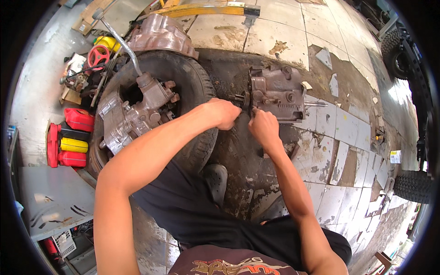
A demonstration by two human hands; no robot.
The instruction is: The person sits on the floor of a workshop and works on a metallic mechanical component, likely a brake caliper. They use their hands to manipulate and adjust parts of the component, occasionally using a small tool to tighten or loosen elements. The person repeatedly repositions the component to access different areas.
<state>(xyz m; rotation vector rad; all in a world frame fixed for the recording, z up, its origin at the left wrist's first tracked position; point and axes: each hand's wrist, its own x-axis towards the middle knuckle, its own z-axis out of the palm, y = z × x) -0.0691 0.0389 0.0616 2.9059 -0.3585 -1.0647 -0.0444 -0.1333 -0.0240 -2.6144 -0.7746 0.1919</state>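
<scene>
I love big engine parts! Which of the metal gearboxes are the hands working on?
The grey gearbox on the tiled floor; both hands touch its left end. The other gearbox lies on the tyre, untouched.

Both bare forearms are reaching forward from the lower edge, converging. The left hand point(224, 113) is curling into a loose fist, knuckles up. The right hand point(263, 126) is closing just beside it, wrist bent slightly.
</scene>
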